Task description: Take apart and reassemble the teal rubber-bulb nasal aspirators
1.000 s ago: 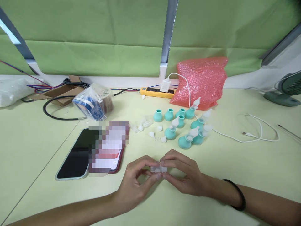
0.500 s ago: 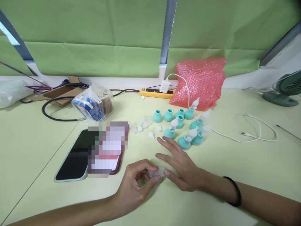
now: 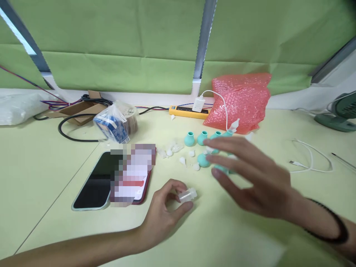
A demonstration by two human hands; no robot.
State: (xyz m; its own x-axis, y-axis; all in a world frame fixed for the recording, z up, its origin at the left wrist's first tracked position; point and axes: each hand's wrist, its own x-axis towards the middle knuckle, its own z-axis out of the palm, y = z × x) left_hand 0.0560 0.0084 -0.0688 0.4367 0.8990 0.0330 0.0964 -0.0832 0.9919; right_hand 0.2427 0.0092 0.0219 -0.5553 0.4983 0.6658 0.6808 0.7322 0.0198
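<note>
A pale green table [image 3: 39,167] stretches below green blinds [image 3: 125,55]. At the left lies a phone [image 3: 94,181]. Just beside it the left hand [image 3: 161,217] rests low, with thumb and fingertips pinching a small clear tube [image 3: 188,194] close above the surface. The right hand [image 3: 256,180] hovers, blurred, its fingers spread and empty, over the teal bulbs [image 3: 189,139].

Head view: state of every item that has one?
left hand: pinching clear tube
clear tube: held, sideways
right hand: open, above bulbs, blurred
bulbs: upright; left two lack nozzles
phone: flat, screen dark
charger: plugged into strip
cable end: unplugged
</note>
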